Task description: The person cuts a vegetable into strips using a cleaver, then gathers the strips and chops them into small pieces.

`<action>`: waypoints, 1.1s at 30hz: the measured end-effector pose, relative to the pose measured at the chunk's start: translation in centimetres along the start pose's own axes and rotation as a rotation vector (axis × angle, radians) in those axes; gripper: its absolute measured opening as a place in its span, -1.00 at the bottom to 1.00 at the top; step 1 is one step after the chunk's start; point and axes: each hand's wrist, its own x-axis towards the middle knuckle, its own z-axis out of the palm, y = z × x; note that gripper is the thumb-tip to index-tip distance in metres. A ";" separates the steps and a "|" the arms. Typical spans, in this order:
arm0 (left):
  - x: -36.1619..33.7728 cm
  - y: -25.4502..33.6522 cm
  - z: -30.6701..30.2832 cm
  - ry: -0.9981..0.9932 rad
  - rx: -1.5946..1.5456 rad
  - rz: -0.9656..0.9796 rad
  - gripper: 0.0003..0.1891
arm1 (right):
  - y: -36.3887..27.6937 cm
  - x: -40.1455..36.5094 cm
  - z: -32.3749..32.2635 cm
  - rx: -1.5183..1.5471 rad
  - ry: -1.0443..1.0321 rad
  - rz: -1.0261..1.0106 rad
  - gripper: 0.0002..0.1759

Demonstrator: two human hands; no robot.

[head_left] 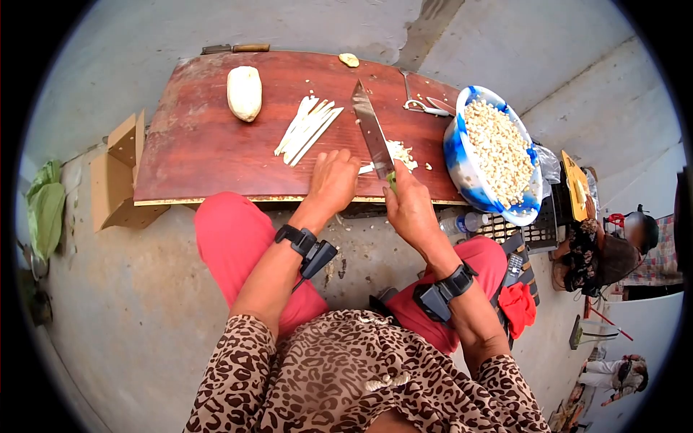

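My right hand (409, 206) is closed round the handle of a large knife (372, 130), whose blade points away over the red wooden table (195, 144). Just left of the blade, my left hand (334, 177) rests at the table's near edge with its fingers curled on a pale strip (367, 169). Beyond that hand lies a pile of long pale strips (307, 131). Small chopped pieces (399, 153) lie right of the blade. A peeled whole vegetable (245, 94) sits at the table's left.
A blue and white basin (456, 155) full of diced pieces stands at the table's right end. Near it lie a peeler (426, 108) and a small knife (441, 105). Another knife (250, 47) lies at the far left edge. Two people are at the far right.
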 end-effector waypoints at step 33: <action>0.0 -0.2 0.1 0.017 -0.015 -0.010 -0.97 | 1.0 -0.1 2.0 -0.073 -0.034 0.027 -0.51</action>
